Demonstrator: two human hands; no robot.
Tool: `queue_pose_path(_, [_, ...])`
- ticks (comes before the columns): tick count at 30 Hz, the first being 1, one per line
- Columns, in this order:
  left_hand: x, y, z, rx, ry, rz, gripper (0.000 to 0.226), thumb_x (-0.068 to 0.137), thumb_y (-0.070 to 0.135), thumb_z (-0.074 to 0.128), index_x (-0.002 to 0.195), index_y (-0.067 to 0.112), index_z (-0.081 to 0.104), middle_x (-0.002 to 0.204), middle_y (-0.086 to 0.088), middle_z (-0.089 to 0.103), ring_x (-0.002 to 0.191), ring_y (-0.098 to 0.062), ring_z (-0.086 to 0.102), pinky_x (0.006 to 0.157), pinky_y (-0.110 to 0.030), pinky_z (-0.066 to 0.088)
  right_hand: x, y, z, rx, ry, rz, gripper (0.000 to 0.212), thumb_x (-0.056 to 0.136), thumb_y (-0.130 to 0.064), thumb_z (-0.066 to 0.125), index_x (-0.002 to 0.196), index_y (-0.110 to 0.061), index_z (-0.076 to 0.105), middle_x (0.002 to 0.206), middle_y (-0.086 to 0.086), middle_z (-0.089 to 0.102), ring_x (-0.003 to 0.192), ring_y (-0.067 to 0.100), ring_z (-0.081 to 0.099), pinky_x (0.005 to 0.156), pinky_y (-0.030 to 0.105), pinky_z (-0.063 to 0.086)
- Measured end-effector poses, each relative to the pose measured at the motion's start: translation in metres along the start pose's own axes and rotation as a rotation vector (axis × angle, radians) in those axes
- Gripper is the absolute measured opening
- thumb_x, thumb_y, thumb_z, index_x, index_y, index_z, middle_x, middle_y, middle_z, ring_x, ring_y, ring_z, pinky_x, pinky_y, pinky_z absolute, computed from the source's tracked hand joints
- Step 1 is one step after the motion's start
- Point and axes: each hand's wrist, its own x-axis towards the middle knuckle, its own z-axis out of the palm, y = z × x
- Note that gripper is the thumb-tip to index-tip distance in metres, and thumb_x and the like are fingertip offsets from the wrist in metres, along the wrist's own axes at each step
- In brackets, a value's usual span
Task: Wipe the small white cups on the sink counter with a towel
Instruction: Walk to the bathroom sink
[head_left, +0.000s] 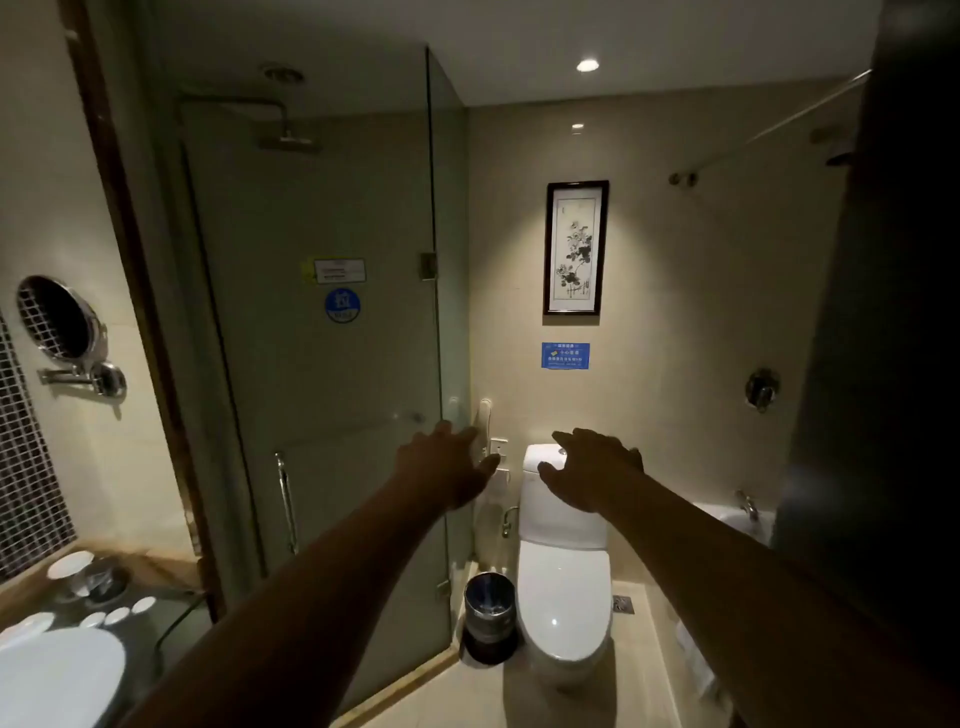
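Three small white cups (117, 614) sit in a row on the dark sink counter (150, 639) at the lower left, beside the white basin (52, 680). No towel is in view. Both my arms reach straight forward at chest height, far from the counter. My left hand (447, 467) is spread, palm down, in front of the glass shower edge. My right hand (592, 467) is also spread and holds nothing, in front of the toilet tank.
A glass shower enclosure (332, 364) with a handle fills the middle. A white toilet (563, 587) and a metal bin (489, 613) stand ahead. A white dish (70, 564) and glass ashtray (98, 579) lie on the counter. A round mirror (60, 317) hangs left; a bathtub edge (737, 514) shows right.
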Motion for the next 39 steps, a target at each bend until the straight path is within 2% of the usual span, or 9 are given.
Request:
queue_pose_path(8, [0.113, -0.077, 0.035, 0.045, 0.063, 0.005, 0.070, 0.089, 0.073, 0.034, 0.145, 0.031, 0.034, 0.149, -0.010, 0.040, 0.127, -0.034, 0.047, 0.104, -0.054, 0.040, 0.114, -0.038, 0.019, 0.024, 0.001, -0.068, 0.068, 0.093, -0.065, 0.039, 0.152, -0.034, 0.027, 0.164, -0.001, 0.022, 0.147, 0.031, 0.024, 0.117, 0.051, 0.025])
queue_pose_path(12, [0.171, -0.114, 0.048, 0.091, 0.086, 0.000, 0.069, 0.087, 0.074, 0.031, 0.146, 0.038, 0.027, 0.154, -0.007, 0.033, 0.137, -0.036, 0.034, 0.107, -0.058, 0.031, 0.177, -0.065, 0.022, 0.003, 0.047, -0.149, 0.070, 0.090, -0.067, 0.040, 0.152, -0.035, 0.027, 0.164, 0.000, 0.023, 0.146, 0.032, 0.026, 0.117, 0.054, 0.025])
queue_pose_path(18, [0.216, -0.175, 0.071, 0.239, 0.105, -0.065, 0.064, 0.091, 0.066, 0.034, 0.148, 0.044, 0.016, 0.158, -0.003, 0.026, 0.143, -0.034, 0.020, 0.107, -0.062, 0.025, 0.250, -0.113, 0.053, -0.025, 0.050, -0.295, 0.065, 0.093, -0.064, 0.034, 0.152, -0.037, 0.023, 0.165, -0.004, 0.019, 0.151, 0.029, 0.013, 0.116, 0.068, 0.004])
queue_pose_path(21, [0.226, -0.215, 0.074, 0.268, 0.098, -0.180, 0.064, 0.091, 0.066, 0.032, 0.148, 0.043, 0.018, 0.159, -0.002, 0.023, 0.143, -0.031, 0.020, 0.108, -0.060, 0.027, 0.287, -0.155, 0.074, 0.001, 0.005, -0.384, 0.065, 0.094, -0.062, 0.034, 0.153, -0.038, 0.021, 0.166, -0.005, 0.015, 0.152, 0.026, 0.008, 0.117, 0.068, 0.004])
queue_pose_path(26, [0.190, -0.305, 0.067, 0.439, 0.080, -0.376, 0.069, 0.085, 0.071, 0.035, 0.147, 0.041, 0.023, 0.155, -0.003, 0.032, 0.135, -0.032, 0.033, 0.097, -0.053, 0.037, 0.333, -0.252, 0.122, 0.013, -0.064, -0.618, 0.065, 0.094, -0.056, 0.039, 0.153, -0.035, 0.023, 0.164, -0.006, 0.021, 0.150, 0.025, 0.015, 0.116, 0.060, 0.021])
queue_pose_path(29, [0.141, -0.362, 0.054, 0.464, 0.071, -0.607, 0.072, 0.082, 0.074, 0.038, 0.145, 0.044, 0.024, 0.152, -0.004, 0.036, 0.133, -0.032, 0.036, 0.094, -0.054, 0.038, 0.339, -0.330, 0.146, 0.095, -0.149, -0.831, 0.061, 0.093, -0.047, 0.042, 0.151, -0.031, 0.031, 0.161, 0.000, 0.029, 0.144, 0.029, 0.028, 0.114, 0.054, 0.031])
queue_pose_path(32, [0.095, -0.399, 0.033, 0.448, 0.068, -0.867, 0.075, 0.081, 0.080, 0.035, 0.146, 0.047, 0.020, 0.156, -0.006, 0.031, 0.138, -0.037, 0.031, 0.100, -0.061, 0.034, 0.321, -0.407, 0.162, 0.150, -0.239, -1.075, 0.061, 0.089, -0.037, 0.042, 0.149, -0.026, 0.037, 0.159, 0.008, 0.033, 0.142, 0.032, 0.033, 0.115, 0.047, 0.032])
queue_pose_path(37, [0.017, -0.412, 0.009, 0.528, 0.084, -1.202, 0.074, 0.082, 0.079, 0.032, 0.147, 0.047, 0.019, 0.159, -0.006, 0.025, 0.141, -0.038, 0.025, 0.105, -0.063, 0.030, 0.263, -0.508, 0.165, 0.249, -0.285, -1.382, 0.070, 0.083, -0.046, 0.052, 0.149, -0.029, 0.036, 0.157, 0.003, 0.037, 0.141, 0.032, 0.033, 0.112, 0.055, 0.035])
queue_pose_path(39, [-0.014, -0.405, 0.006, 0.572, 0.060, -1.312, 0.070, 0.085, 0.075, 0.033, 0.147, 0.048, 0.017, 0.159, -0.008, 0.024, 0.140, -0.041, 0.024, 0.104, -0.064, 0.027, 0.236, -0.531, 0.167, 0.224, -0.307, -1.475, 0.065, 0.086, -0.044, 0.046, 0.148, -0.026, 0.038, 0.158, 0.005, 0.036, 0.141, 0.033, 0.033, 0.113, 0.055, 0.034])
